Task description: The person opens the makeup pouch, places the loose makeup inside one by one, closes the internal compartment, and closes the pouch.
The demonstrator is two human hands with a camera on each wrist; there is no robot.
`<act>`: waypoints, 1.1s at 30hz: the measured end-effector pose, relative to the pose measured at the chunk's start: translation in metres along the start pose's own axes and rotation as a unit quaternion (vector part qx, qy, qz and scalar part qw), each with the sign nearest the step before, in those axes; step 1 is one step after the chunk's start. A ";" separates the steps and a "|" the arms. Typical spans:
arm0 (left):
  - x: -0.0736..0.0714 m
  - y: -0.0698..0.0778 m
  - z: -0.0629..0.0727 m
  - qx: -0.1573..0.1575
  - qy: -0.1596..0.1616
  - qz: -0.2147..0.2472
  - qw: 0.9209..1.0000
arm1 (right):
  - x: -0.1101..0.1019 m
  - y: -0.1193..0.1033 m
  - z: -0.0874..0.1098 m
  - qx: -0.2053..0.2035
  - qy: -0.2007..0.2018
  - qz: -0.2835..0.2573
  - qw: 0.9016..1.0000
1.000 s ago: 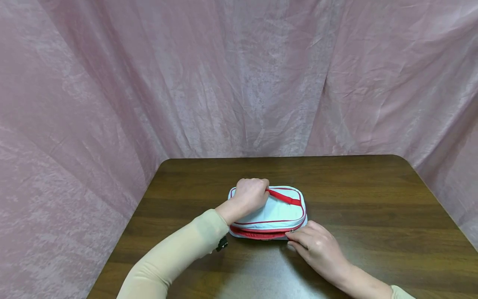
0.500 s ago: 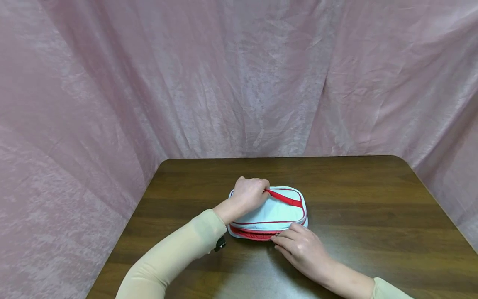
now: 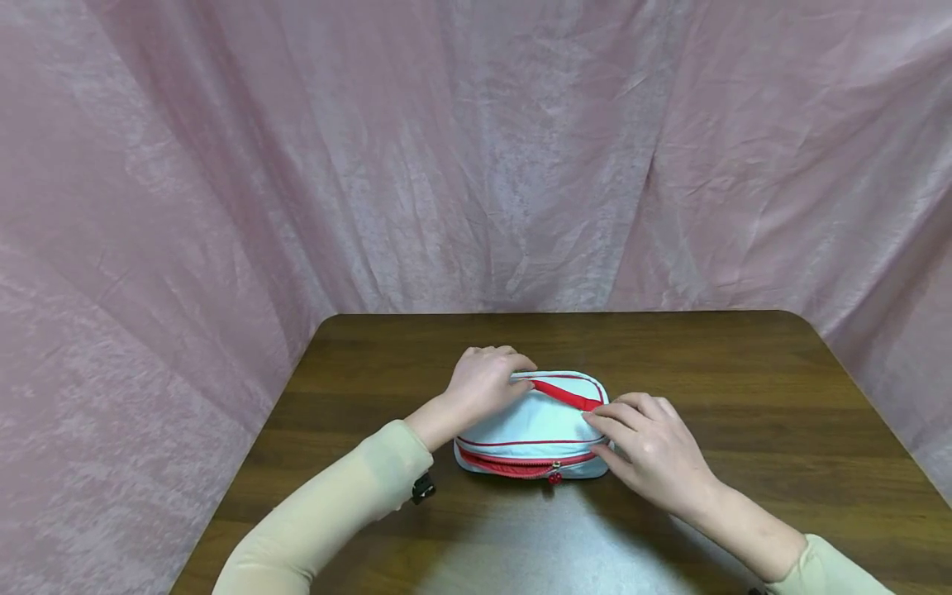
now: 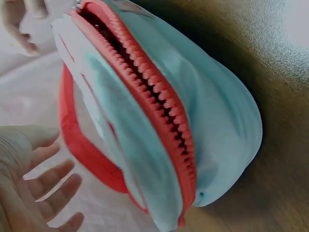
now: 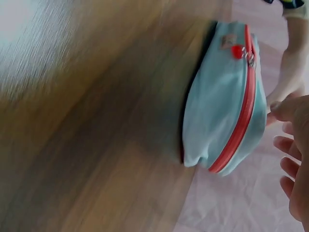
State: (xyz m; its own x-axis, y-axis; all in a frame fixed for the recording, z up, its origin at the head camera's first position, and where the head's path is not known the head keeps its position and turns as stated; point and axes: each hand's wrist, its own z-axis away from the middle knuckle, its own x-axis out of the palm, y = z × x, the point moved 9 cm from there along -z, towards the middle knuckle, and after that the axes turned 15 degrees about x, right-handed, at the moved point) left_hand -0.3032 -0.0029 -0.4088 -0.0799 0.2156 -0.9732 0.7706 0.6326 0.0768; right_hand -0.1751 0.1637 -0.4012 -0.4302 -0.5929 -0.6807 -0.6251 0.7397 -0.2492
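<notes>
A white zip pouch (image 3: 531, 426) with red piping lies on the table, its zipped side facing me. Its red carrying strap (image 3: 561, 395) spans the top. My left hand (image 3: 485, 382) is at the strap's left end, fingers loose and spread beside it in the left wrist view. At the pouch's right end my right hand (image 3: 654, 450) hovers close, fingers relaxed and apart. The zip slider with its red bead charm (image 3: 555, 477) hangs at the front, right of centre. Left of it the red zip (image 4: 186, 140) gapes; to its right the teeth (image 5: 243, 123) are joined.
The pouch rests on a dark brown wooden table (image 3: 357, 364) with rounded far corners. Pink velvet curtain (image 3: 476, 165) hangs behind and along the sides. A small black device (image 3: 422, 487) sits at the left wrist.
My right hand first drew the zip slider leftward, then let it go and moved up to the pouch's right end. My left hand has loosened its grip on the strap.
</notes>
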 end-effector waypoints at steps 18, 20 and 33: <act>-0.012 0.071 0.087 -0.119 0.072 0.595 0.792 | 0.020 0.016 0.010 0.016 -0.085 0.024 0.996; 0.003 0.078 0.098 -0.167 0.061 0.665 0.725 | 0.019 0.016 0.010 0.011 -0.076 0.020 0.997; 0.093 0.122 0.136 -0.396 0.040 0.814 0.424 | 0.016 0.011 0.008 -0.017 -0.034 0.003 0.999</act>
State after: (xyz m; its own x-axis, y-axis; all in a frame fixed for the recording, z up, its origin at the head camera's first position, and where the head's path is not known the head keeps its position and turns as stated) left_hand -0.1301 -0.0070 -0.5198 0.1052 0.8504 0.5154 -0.6050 -0.3566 0.7119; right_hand -0.1834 0.1649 -0.4203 -0.3893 -0.5654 -0.7272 -0.6448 0.7310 -0.2232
